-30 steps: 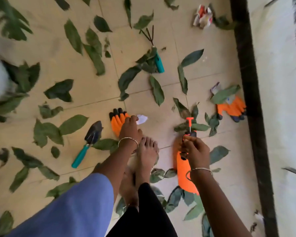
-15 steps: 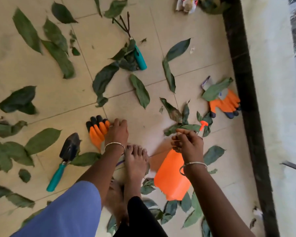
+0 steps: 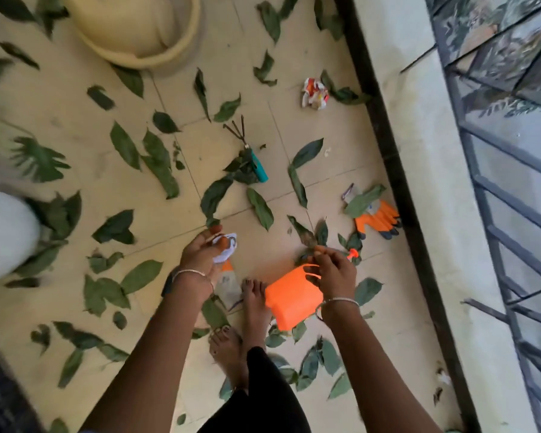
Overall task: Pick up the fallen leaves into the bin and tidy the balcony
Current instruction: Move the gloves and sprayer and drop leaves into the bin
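Your left hand grips an orange-and-grey work glove and a white paper scrap. Your right hand pinches the handle of the orange plastic sprayer bottle. Green fallen leaves are scattered over the beige tiled floor, and the cream round plastic bin is at top left.

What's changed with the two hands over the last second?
The left hand has risen from the floor gripping a crumpled white paper and the orange glove. The right hand has lifted the orange plastic can by its handle. The teal-handled hand rake, second orange glove and leaves stay put.
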